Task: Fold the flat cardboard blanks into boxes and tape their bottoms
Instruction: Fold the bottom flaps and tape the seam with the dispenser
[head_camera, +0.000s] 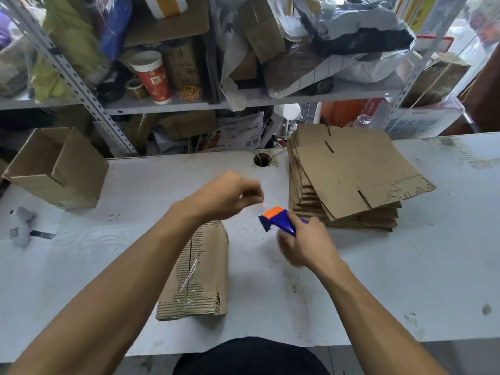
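Cardboard box [198, 272] lies bottom-up on the surface [378, 280] under your left forearm, seam taped. Your right hand [305, 243] grips a blue-and-orange tape dispenser [278, 219] just above the surface. Your left hand [230, 194] hovers beside it, fingertips pinched together; whether they hold tape is unclear. Flat blanks [349, 174] stacked right, open box [58, 166] far left.

Scuffed white worktable [378, 280] with a round cable hole [262, 159], before cluttered perforated metal shelving [89, 96].
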